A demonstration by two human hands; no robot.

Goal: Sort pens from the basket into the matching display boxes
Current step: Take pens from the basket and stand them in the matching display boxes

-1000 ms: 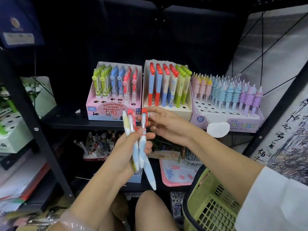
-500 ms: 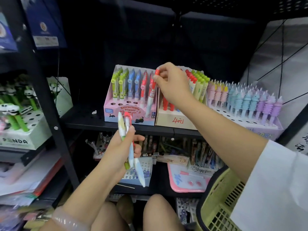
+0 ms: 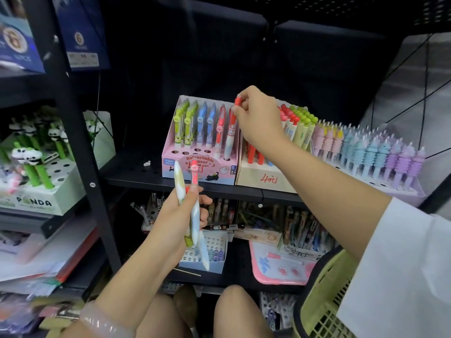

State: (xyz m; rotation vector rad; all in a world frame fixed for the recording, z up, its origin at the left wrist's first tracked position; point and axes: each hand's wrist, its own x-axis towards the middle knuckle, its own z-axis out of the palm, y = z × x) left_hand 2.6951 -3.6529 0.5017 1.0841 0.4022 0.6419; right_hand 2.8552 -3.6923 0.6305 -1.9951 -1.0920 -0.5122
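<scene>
On the black metal shelf (image 3: 136, 178), the pink cardboard display box (image 3: 220, 170) printed "Retractable eraser" holds green, blue and red pens upright. Right hand (image 3: 260, 119) pinches the red cap of a red-topped white pen (image 3: 231, 132), whose tip now sits in a front-right hole of the box; half a second ago the pen hung tilted above the holes. A second ago this hand was down beside the left one, drawing that pen from the bunch. Left hand (image 3: 180, 215), below the shelf edge, grips two pens: a green-and-white pen (image 3: 178, 181) and a red-capped pale blue pen (image 3: 195, 203); earlier it held three. Green plastic basket (image 3: 322, 301) sits at lower right.
</scene>
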